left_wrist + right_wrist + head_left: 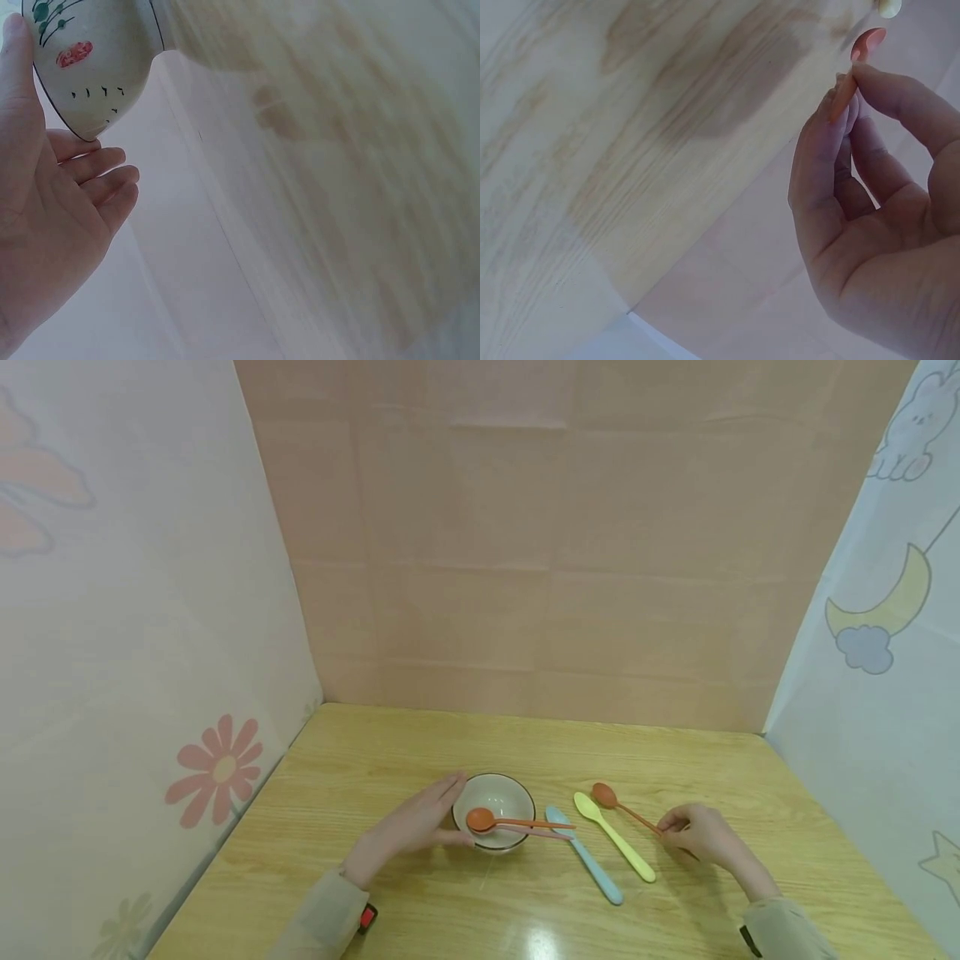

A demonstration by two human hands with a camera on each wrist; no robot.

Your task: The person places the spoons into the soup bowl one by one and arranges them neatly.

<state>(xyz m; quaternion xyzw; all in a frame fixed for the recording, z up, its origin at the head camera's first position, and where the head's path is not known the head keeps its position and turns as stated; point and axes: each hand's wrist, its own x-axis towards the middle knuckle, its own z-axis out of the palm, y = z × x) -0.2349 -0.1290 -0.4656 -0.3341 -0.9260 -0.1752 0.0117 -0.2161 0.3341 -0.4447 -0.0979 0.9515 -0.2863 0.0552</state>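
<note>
A white bowl (493, 787) with a dark rim stands on the table. An orange spoon (517, 822) and a pink spoon (536, 832) lean in it, handles pointing right; the pink one's head is mostly hidden. My left hand (420, 817) holds the bowl's left side, thumb in front and fingers behind; the left wrist view shows the bowl's painted outside (97, 60). With thumb and fingertips, my right hand (701, 835) pinches the handle end of a reddish-orange spoon (633, 813). That spoon's head points to the back left. In the right wrist view its handle (844, 97) passes between thumb and fingers.
A light blue spoon (592, 864) and a yellow-green spoon (618, 839) lie on the wooden table (420, 910) between the bowl and the right hand. A pinkish-brown wall (540, 568) rises behind the table, with patterned walls (135, 652) at both sides.
</note>
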